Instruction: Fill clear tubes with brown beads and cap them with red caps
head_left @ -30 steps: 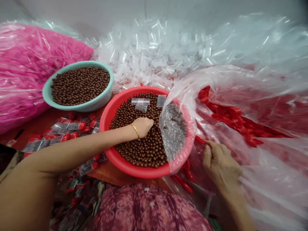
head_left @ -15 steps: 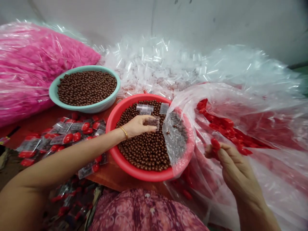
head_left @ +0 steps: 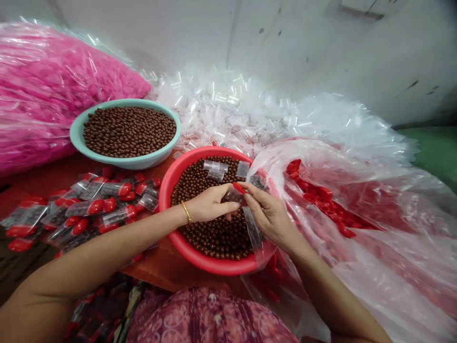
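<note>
My left hand (head_left: 212,204) is closed around a small clear plastic container (head_left: 233,195) above the red basin (head_left: 167,190). A red cap (head_left: 239,187) is pinched in the fingers of my right hand (head_left: 266,209), right at the container's open end. Whether the cap sits fully on it I cannot tell. Brown chocolate-like balls (head_left: 214,243) fill the basin beneath both hands. On top of them, toward the back, lie several clear containers (head_left: 215,167). Part of a clear plastic bag drapes over the basin's right side, under my right wrist.
A pale blue basin (head_left: 76,136) of brown balls stands at the back left. Capped containers (head_left: 96,202) are heaped on the left. Loose red caps (head_left: 321,193) lie in an open plastic bag (head_left: 385,271) on the right. Clear containers (head_left: 228,105) and a pink-filled bag (head_left: 53,85) lie behind.
My right hand has moved left from the bag of red caps to my left hand, bringing a red cap to the container. The view has shifted slightly.
</note>
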Motion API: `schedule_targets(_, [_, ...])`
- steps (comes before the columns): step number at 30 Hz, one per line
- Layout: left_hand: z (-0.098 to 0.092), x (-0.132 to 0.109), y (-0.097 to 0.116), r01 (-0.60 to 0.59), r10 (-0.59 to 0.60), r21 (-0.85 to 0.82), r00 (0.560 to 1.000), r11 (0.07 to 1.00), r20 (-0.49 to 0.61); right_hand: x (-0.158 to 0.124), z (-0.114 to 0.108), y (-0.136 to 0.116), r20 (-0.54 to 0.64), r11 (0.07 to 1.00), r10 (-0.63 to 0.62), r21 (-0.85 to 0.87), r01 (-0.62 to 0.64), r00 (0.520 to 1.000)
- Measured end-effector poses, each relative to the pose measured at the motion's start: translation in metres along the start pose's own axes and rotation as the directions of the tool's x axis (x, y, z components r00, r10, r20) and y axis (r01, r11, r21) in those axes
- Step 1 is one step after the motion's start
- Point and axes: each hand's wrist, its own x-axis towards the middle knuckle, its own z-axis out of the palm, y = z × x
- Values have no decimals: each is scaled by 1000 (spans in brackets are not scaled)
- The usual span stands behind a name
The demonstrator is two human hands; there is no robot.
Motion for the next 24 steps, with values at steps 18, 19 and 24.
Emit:
schedule_targets(18, [0, 5, 1, 124, -115, -178, 991, 976, 63, 23, 2, 8, 74, 443, 533, 825, -352, 843])
schedule_targets(19, [-1, 5, 1, 101, -90, -242, 994, 965, 57, 24, 5, 9, 64, 444, 532, 828, -343, 844])
schedule_targets(24, [-4, 4, 1, 25, -8, -426, 999, 904, 42, 24, 18, 11, -15, 574, 450, 771, -276, 893])
